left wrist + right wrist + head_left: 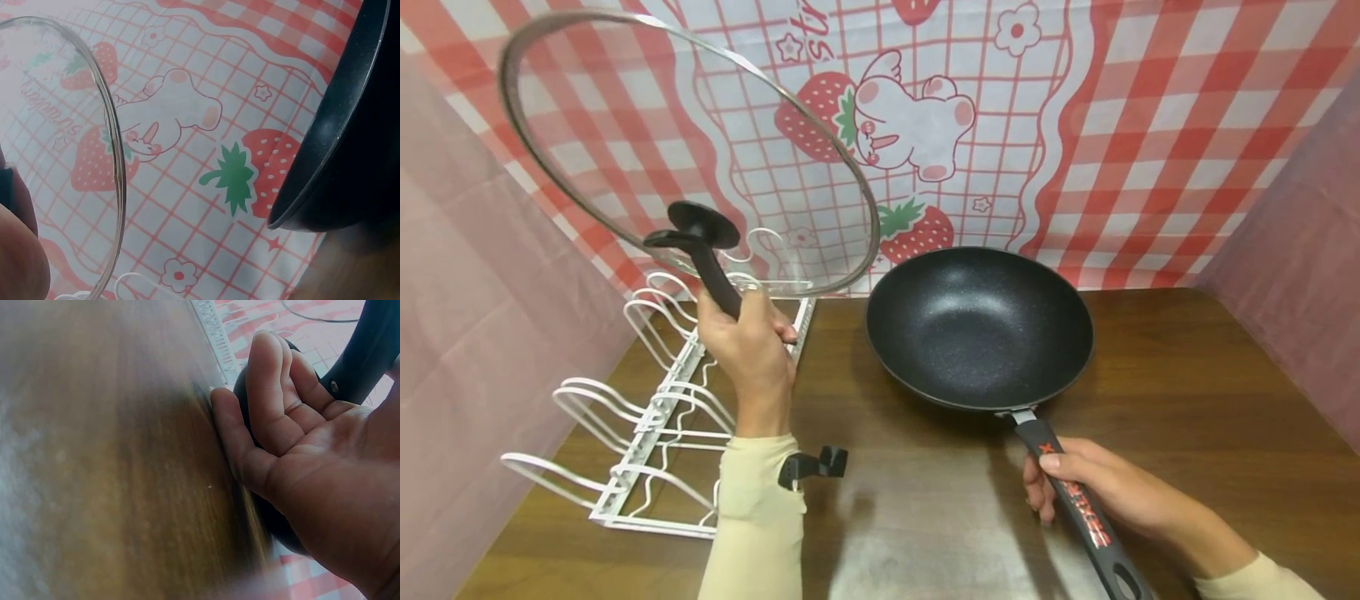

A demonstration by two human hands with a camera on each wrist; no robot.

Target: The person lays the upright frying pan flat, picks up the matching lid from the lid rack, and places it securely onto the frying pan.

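My left hand grips the black handle of a large round glass lid with a metal rim. The lid is tilted up above a white wire rack, its knob side toward me. To the right is a black frying pan, deep and wok-like, its inside facing up. My right hand holds the pan's long black handle, thumb on top and fingers beneath. Whether the pan touches the table cannot be told. In the left wrist view, the lid's rim stands apart from the pan.
The rack's white loops stand upright at the left of the brown wooden table. A red-and-white strawberry-print cloth hangs behind, with pinkish cloth sides at left and right. A black strap is on the left wrist.
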